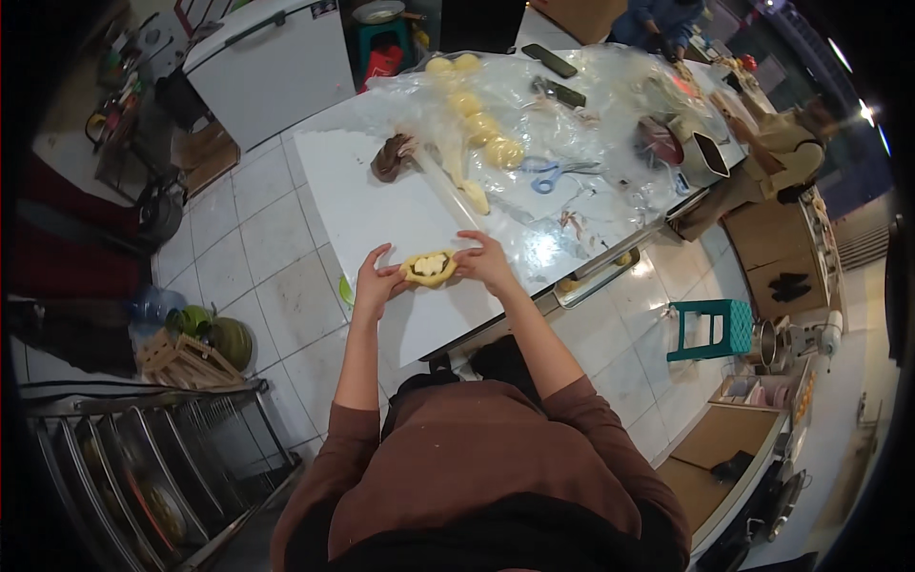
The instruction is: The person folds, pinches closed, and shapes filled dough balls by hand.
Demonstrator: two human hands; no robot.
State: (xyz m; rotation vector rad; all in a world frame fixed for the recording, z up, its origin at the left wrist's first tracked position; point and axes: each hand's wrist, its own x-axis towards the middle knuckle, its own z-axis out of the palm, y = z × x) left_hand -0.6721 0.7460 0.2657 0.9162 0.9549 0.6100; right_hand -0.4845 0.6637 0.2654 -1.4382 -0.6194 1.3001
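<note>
Between my left hand (pixel 378 284) and my right hand (pixel 481 262), an oval of yellow dough (pixel 429 275) with a dark layer and pale chunks inside is held at both ends, over the white table (pixel 348 214). The fingers of each hand are closed on the dough's edges. Beyond them lie a brown lump (pixel 389 160), a long yellow dough piece (pixel 472 191) beside a translucent rod-like strip, and several dough balls (pixel 481 129) under or on crumpled plastic sheeting (pixel 615 133). Blue-handled scissors (pixel 545 176) lie right of the balls.
A co-worker in blue (pixel 648 24) works at the far end; another beige-clad figure (pixel 791 162) is at right. Dark phone-like objects (pixel 548 60), a metal container (pixel 707 153), a teal stool (pixel 710 329), a white freezer (pixel 267 71) and a tray rack (pixel 152 486) surround me.
</note>
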